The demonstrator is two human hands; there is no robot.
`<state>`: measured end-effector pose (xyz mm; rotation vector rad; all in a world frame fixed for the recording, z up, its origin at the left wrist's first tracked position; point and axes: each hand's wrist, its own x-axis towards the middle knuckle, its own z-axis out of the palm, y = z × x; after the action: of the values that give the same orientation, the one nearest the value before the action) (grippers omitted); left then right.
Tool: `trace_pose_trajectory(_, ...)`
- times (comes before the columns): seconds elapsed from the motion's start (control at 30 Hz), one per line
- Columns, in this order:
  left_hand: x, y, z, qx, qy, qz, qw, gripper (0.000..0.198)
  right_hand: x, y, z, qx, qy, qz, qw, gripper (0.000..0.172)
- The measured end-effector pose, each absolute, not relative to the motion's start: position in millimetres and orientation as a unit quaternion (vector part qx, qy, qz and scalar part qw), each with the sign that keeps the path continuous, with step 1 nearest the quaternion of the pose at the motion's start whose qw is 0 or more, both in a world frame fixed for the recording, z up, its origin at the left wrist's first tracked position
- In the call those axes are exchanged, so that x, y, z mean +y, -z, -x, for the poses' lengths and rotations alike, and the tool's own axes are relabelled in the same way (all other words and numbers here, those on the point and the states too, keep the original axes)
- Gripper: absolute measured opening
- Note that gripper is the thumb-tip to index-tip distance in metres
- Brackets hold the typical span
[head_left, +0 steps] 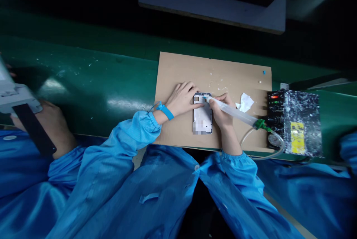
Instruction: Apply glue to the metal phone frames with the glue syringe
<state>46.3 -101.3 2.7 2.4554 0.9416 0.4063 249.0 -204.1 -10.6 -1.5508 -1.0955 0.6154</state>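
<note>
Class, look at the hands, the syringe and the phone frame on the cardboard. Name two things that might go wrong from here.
1. The right hand holds the syringe with its tip at the top edge of the phone frame; a slip might smear paste across it.
2. The hose loops from the syringe near the control box; a tug might jerk the tip.
The left hand only steadies the frame.

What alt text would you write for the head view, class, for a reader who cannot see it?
A right hand holds a syringe with its tip at the top of a phone frame, steadied by the left hand, on a cardboard sheet. A control box sits to the right; a co-worker's hand is at far left.
</note>
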Motion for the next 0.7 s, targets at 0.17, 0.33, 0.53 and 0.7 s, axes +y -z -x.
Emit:
trace_pose_trajectory(0.17,-101.7,-3.4,-46.6,0.346,-0.148,-0.895,0.239,0.05,-203.6,10.8,-248.0,-0.46,-0.266,0.652,0.54,0.067)
trace_pose_trajectory(0.33,-101.5,-1.8,-47.3,0.345,-0.145,-0.898,0.232,0.049,-203.9,10.6,-248.9,-0.462,-0.271,0.65,0.539,0.065)
trace_pose_trajectory(0.53,-101.5,0.1,-48.0,0.346,-0.15,-0.895,0.236,0.05,-204.3,12.0,-249.4,-0.459,-0.275,0.655,0.534,0.068)
trace_pose_trajectory(0.7,-101.7,-0.8,-48.1,0.347,-0.149,-0.895,0.24,0.05,-203.7,12.2,-248.7,-0.453,-0.279,0.654,0.538,0.068)
